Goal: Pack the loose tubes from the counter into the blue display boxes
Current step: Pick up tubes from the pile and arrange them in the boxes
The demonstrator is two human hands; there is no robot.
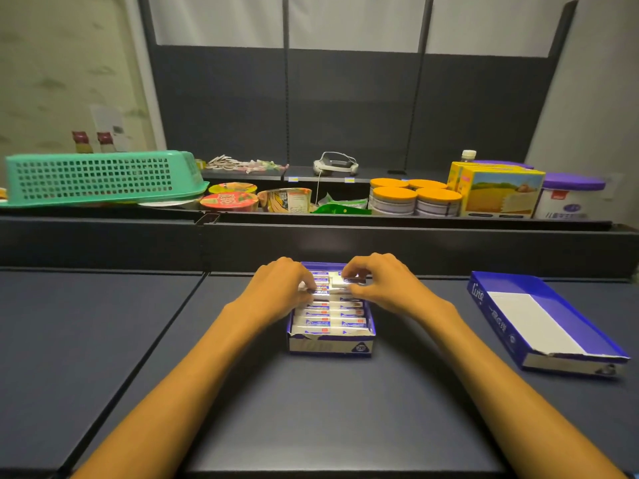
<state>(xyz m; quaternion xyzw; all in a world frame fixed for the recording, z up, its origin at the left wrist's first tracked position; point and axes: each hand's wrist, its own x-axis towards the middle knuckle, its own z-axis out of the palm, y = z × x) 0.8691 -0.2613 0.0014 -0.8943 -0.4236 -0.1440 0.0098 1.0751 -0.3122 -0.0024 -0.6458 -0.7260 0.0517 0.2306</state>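
Note:
A blue display box (330, 347) sits on the dark counter straight ahead, filled with several white tube cartons (328, 321) lying crosswise in a stack of rows. Both my hands are over its far half. My left hand (283, 286) has curled fingers gripping the left end of a white carton near the far end. My right hand (378, 281) pinches the right end of a carton (340, 282) there. A second blue display box (546, 323) lies to the right, holding only a white liner.
A raised dark ledge runs behind the counter, with a green plastic basket (100, 178), instant noodle cups (230, 201), orange-lidded tins (415, 198), a yellow carton (498, 191) and a purple-lidded tub (570, 198). A white headset (335, 164) lies on the back shelf.

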